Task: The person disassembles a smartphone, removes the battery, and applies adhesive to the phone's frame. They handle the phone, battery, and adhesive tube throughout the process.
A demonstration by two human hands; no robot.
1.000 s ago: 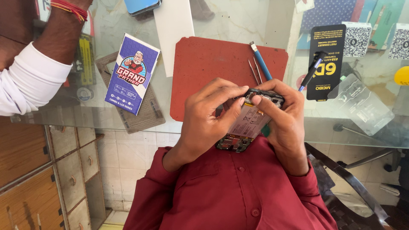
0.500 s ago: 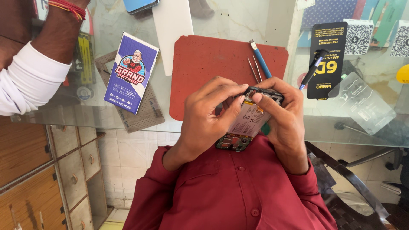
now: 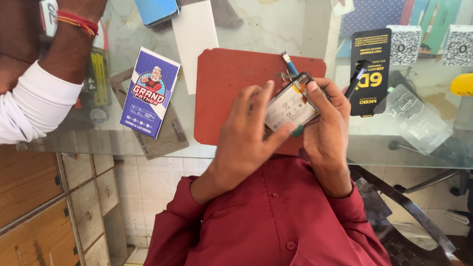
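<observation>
Head view: I see the opened smartphone (image 3: 290,106) pinched between left hand (image 3: 246,135) and right hand (image 3: 327,118) above the red mat (image 3: 226,93); light, rigid, fragile, best gripped by its edges.

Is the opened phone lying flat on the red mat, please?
No, the opened phone is held up off the red mat between the left hand and the right hand.

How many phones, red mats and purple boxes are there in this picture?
Phones: 2, the opened phone in the left hand and right hand, and the blue phone
Red mats: 1, the red mat
Purple boxes: 1, the purple box
Total: 4
</observation>
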